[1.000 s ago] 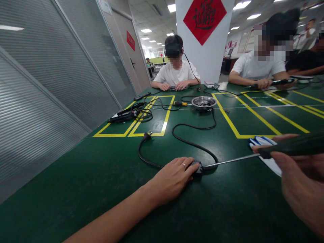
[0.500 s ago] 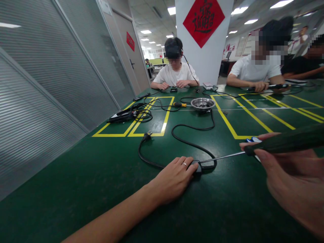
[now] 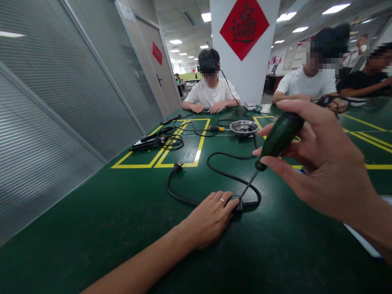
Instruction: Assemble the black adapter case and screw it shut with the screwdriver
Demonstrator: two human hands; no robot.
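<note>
My right hand (image 3: pixel 324 163) grips the dark green handle of a screwdriver (image 3: pixel 277 139), which slants down to the left. Its metal tip meets a small black box (image 3: pixel 239 205) lying on the green table (image 3: pixel 128 228). Over the left side of that box rests my left hand (image 3: pixel 212 216), a ring on one finger, its fingers pressing the box to the tabletop. A black cable (image 3: pixel 226 173) curves away from the box, and a cord with a plug (image 3: pixel 177 166) lies beyond my left hand.
Farther back are a metal bowl (image 3: pixel 244 127) with small dark parts, a yellow-handled screwdriver (image 3: pixel 217 128) and a bundle of black cables (image 3: pixel 174 141). People sit across the table. A white-and-blue object (image 3: pixel 361 239) lies at the right, partly under my forearm.
My right hand has swung the screwdriver from nearly flat to a steep slant, its handle now higher and farther left. My left hand stays on the box.
</note>
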